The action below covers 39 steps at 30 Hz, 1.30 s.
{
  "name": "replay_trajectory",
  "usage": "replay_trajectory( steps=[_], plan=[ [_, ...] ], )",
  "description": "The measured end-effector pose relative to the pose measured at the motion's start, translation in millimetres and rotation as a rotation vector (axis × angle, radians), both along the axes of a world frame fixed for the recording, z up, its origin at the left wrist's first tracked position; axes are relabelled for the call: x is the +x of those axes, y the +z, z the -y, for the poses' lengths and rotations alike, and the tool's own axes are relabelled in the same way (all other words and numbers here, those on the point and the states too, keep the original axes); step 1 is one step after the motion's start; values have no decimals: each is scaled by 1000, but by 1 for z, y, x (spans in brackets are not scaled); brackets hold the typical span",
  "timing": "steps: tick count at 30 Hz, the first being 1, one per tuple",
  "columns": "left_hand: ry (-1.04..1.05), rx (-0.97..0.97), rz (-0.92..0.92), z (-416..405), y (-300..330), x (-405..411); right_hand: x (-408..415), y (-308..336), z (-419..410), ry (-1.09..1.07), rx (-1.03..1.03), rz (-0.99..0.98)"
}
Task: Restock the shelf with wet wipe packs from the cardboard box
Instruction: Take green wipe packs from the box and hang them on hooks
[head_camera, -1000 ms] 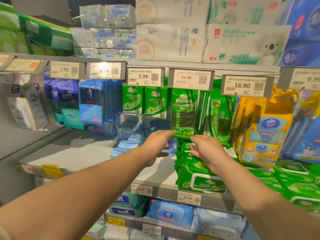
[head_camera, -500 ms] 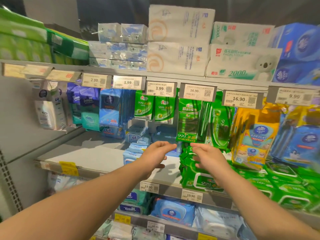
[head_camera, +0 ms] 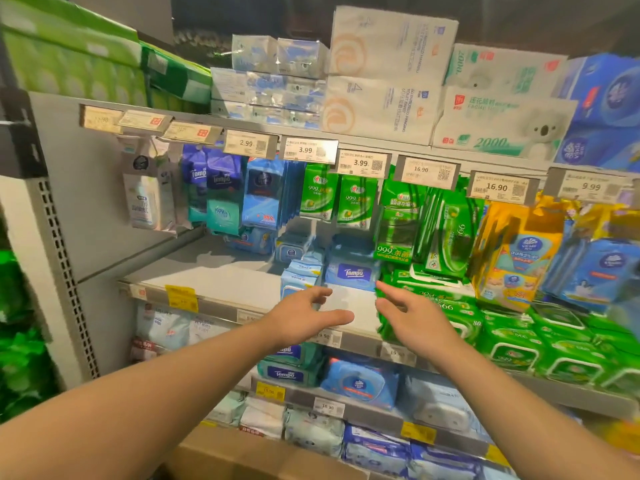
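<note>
Wet wipe packs, the green ones (head_camera: 460, 308), sit stacked on the right part of the middle shelf (head_camera: 221, 282), and neither hand has one. The left hand (head_camera: 304, 318) hovers in front of the shelf's edge with fingers spread and loosely bent, thumb stretched out to the right, holding nothing. The right hand (head_camera: 412, 318) hangs just beside it, fingers relaxed and pointing up and to the left, also holding nothing, its back close in front of the nearest green stack. Between the two hands shows a bare strip of pale grey shelf board. Just behind that gap stands a blue Tempo pack (head_camera: 349, 273), with smaller light-blue packs (head_camera: 299, 275) to its left. Further left the shelf surface lies grey and bare, with a yellow tag (head_camera: 181, 296) on its front rail. Above hang rows of green sachets (head_camera: 337, 199) and blue pouches (head_camera: 263, 195) under a line of price labels (head_camera: 362, 163) reading 2.99, 3.99, 16.90. Yellow multipacks (head_camera: 519, 251) hang further right. On the top shelf, big tissue bundles (head_camera: 388, 74) pile up. Lower shelves carry more blue and white packs (head_camera: 360, 382). Down at the bottom edge, the cardboard box (head_camera: 249, 459) peeks in, brown and blurred. A perforated grey upright (head_camera: 59, 258) frames the bay on the left.
</note>
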<state>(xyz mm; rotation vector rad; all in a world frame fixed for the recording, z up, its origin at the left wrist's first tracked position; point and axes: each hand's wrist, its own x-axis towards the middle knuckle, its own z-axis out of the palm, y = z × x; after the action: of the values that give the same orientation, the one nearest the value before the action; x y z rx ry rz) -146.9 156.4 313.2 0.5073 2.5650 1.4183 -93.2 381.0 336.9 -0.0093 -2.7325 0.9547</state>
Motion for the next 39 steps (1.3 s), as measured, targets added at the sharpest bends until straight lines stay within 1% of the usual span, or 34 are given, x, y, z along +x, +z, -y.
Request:
replay_trajectory(
  steps=[5, 8, 10, 14, 20, 26, 28, 31, 34, 39],
  plan=[
    [-51, -324, -100, 31, -16, 17, 14, -17, 20, 42, 116, 27],
    [-63, -430, -122, 50, -33, 20, 16, -30, 34, 91, 209, 61],
    [-45, -446, -113, 61, -45, 23, 17, -40, 41, 124, 240, 90],
    [-18, -502, -85, 82, -69, 33, 17, -67, 49, 161, 240, 152],
    [-64, -586, -37, 107, -105, 47, 27, -102, 64, 178, 272, 197],
    [-91, -545, 47, 120, -141, 68, 44, -147, 78, 160, 219, 303],
    [-98, -547, 85, 123, -156, 76, 56, -161, 83, 135, 179, 308],
    [-118, -577, 172, 126, -180, 85, 71, -180, 90, 111, 182, 307],
    [-137, -580, 237, 131, -203, 93, 80, -197, 93, 142, 157, 377],
    [-109, -544, 317, 143, -239, 108, 97, -230, 94, 120, 90, 476]
  ],
)
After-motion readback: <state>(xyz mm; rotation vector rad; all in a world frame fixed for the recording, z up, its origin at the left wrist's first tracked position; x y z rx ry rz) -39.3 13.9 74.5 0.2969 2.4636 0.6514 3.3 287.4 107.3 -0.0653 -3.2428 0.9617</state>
